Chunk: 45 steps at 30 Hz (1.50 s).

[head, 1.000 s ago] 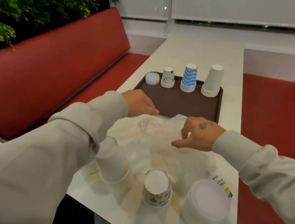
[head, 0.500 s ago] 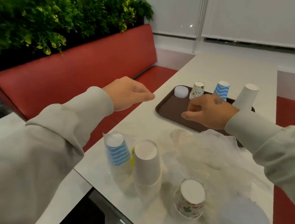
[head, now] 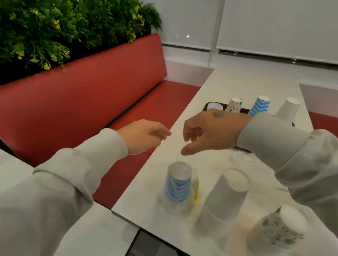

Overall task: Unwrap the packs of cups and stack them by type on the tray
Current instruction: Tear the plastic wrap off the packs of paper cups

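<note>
Three wrapped packs stand upside down on the near table: a blue zigzag pack (head: 178, 183), a plain white pack (head: 225, 198) and a flower-print pack (head: 282, 227). The brown tray (head: 244, 110) farther back carries a low white stack (head: 214, 107), a flower-print stack (head: 234, 104), a blue zigzag stack (head: 260, 105) and a white stack (head: 288, 109). My left hand (head: 143, 135) hovers over the table's left edge, fingers relaxed, holding nothing. My right hand (head: 211, 132) hangs above the blue pack, fingers loosely curled, empty, hiding part of the tray.
Crumpled clear wrapping (head: 244, 161) lies on the white table (head: 232, 81) between the packs and the tray. A red bench (head: 76, 109) runs along the left under green plants (head: 45, 30). A second table (head: 83, 255) sits at the lower left.
The view has swung left and up. Both hands have moved left, away from the wrapping and tray, and now hover close together above the blue zigzag pack.
</note>
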### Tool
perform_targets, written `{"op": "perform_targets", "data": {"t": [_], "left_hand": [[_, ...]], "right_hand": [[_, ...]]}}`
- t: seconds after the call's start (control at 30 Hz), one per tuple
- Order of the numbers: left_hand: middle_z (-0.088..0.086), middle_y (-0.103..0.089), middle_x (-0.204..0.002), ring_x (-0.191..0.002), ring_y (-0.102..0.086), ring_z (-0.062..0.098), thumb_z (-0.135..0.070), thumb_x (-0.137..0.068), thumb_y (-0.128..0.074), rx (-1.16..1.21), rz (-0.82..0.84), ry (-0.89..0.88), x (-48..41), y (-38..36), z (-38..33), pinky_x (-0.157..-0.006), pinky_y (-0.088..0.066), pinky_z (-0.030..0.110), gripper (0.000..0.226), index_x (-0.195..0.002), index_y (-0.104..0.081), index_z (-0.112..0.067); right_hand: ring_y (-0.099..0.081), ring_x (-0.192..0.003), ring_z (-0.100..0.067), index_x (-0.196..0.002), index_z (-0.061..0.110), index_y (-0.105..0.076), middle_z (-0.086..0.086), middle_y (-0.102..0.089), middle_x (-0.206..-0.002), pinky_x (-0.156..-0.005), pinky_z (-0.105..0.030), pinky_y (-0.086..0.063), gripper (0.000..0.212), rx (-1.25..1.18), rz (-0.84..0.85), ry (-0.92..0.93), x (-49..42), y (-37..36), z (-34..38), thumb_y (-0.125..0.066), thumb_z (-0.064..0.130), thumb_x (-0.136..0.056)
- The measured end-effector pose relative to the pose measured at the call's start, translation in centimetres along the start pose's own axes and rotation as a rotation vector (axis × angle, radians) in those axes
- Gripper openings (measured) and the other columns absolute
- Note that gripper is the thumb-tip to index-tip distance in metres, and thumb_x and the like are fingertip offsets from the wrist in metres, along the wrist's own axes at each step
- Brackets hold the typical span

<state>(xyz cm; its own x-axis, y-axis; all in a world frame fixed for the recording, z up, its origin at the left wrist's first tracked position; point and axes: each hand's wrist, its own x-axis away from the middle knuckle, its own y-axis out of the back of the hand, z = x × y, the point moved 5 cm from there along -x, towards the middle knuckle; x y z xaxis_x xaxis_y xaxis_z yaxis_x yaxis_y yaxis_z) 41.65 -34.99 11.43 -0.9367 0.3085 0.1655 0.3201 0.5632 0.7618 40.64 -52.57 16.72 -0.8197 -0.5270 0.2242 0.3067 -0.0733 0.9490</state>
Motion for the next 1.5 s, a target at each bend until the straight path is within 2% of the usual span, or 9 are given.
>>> {"op": "perform_targets", "data": {"t": [0.2, 0.33, 0.43, 0.6, 0.73, 0.87, 1.1, 1.33, 1.5], "left_hand": [[-0.001, -0.054, -0.135, -0.121, -0.055, 0.017, -0.018, -0.072, -0.087, 0.029, 0.315, 0.063, -0.1, -6.5, 5.8, -0.097, -0.048, 0.029, 0.085, -0.143, -0.042, -0.030], [-0.007, -0.048, -0.138, -0.125, -0.051, 0.019, -0.027, -0.061, -0.094, 0.084, 0.338, 0.053, -0.2, -11.7, 8.0, -0.101, -0.046, 0.032, 0.109, -0.147, -0.028, -0.037], [-0.009, -0.056, -0.128, -0.119, -0.056, 0.021, -0.027, -0.056, -0.095, 0.207, 0.281, 0.010, -0.4, -13.8, 8.7, -0.102, -0.048, 0.038, 0.107, -0.141, -0.032, -0.039], [-0.011, -0.061, -0.122, -0.109, -0.060, 0.021, -0.053, -0.047, -0.088, 0.117, 0.139, 0.009, -0.7, -15.1, 9.3, -0.099, -0.049, 0.039, 0.106, -0.133, -0.027, -0.045], [-0.015, -0.063, -0.112, -0.102, -0.063, 0.013, -0.028, -0.060, -0.087, 0.300, 0.068, -0.023, -0.9, -14.5, 9.7, -0.094, -0.052, 0.033, 0.079, -0.120, -0.038, -0.043], [-0.006, -0.061, -0.118, -0.101, -0.063, 0.009, -0.012, -0.063, -0.086, 0.457, 0.022, -0.082, -1.5, -12.9, 9.7, -0.089, -0.051, 0.025, 0.084, -0.130, -0.041, -0.037], [-0.021, -0.064, -0.118, -0.104, -0.063, -0.005, -0.028, -0.056, -0.097, 0.653, -0.003, -0.071, -1.6, -11.5, 9.4, -0.091, -0.051, 0.021, 0.095, -0.133, -0.042, -0.039], [-0.008, -0.069, -0.113, -0.096, -0.068, 0.003, -0.013, -0.067, -0.090, 0.714, -0.030, -0.082, -1.7, -10.3, 8.3, -0.080, -0.053, 0.020, 0.074, -0.127, -0.049, -0.029], [-0.007, -0.069, -0.107, -0.087, -0.068, 0.002, -0.007, -0.068, -0.088, 0.731, -0.036, -0.102, -1.8, -9.4, 7.4, -0.071, -0.054, 0.016, 0.070, -0.124, -0.051, -0.026]], "right_hand": [[-0.051, -0.113, -0.017, -0.138, 0.037, -0.041, 0.004, -0.041, -0.141, -0.091, -0.034, -0.048, 0.074, 0.210, 0.282, -0.217, -0.9, -5.1, 4.0, -0.070, 0.065, -0.077], [-0.053, -0.122, -0.023, -0.147, 0.035, -0.032, 0.000, -0.038, -0.147, -0.098, -0.037, -0.048, 0.087, 0.209, 0.326, -0.302, -1.1, -7.8, 5.1, -0.076, 0.058, -0.075], [-0.053, -0.122, -0.027, -0.144, 0.032, -0.038, -0.006, -0.041, -0.142, -0.090, -0.032, -0.047, 0.072, 0.136, 0.258, -0.328, -1.8, -9.1, 5.1, -0.074, 0.045, -0.083], [-0.052, -0.118, -0.033, -0.144, 0.025, -0.038, -0.011, -0.042, -0.139, -0.087, -0.035, -0.046, 0.065, 0.035, 0.153, -0.385, -2.6, -9.2, 4.8, -0.069, 0.043, -0.089], [-0.053, -0.103, -0.035, -0.136, 0.018, -0.033, -0.016, -0.046, -0.127, -0.076, -0.034, -0.040, 0.060, -0.013, 0.067, -0.418, -3.4, -8.6, 4.9, -0.066, 0.043, -0.092], [-0.055, -0.104, -0.037, -0.138, 0.018, -0.036, -0.018, -0.045, -0.130, -0.080, -0.037, -0.046, 0.056, -0.067, -0.025, -0.446, -3.7, -7.3, 4.7, -0.062, 0.043, -0.095], [-0.050, -0.095, -0.034, -0.125, 0.015, -0.047, -0.015, -0.050, -0.117, -0.078, -0.035, -0.043, 0.045, -0.118, -0.208, -0.474, -4.4, -5.3, 4.5, -0.058, 0.048, -0.096], [-0.059, -0.089, -0.033, -0.087, 0.019, -0.061, -0.011, -0.062, -0.092, -0.073, -0.033, -0.045, 0.030, -0.174, -0.375, -0.408, -4.6, -3.9, 4.1, -0.056, 0.046, -0.097], [-0.057, -0.085, -0.028, -0.092, 0.008, -0.071, -0.001, -0.049, -0.073, -0.071, -0.036, -0.048, 0.036, -0.125, -0.455, -0.374, -4.6, -2.8, 4.1, -0.054, 0.038, -0.100]]}}
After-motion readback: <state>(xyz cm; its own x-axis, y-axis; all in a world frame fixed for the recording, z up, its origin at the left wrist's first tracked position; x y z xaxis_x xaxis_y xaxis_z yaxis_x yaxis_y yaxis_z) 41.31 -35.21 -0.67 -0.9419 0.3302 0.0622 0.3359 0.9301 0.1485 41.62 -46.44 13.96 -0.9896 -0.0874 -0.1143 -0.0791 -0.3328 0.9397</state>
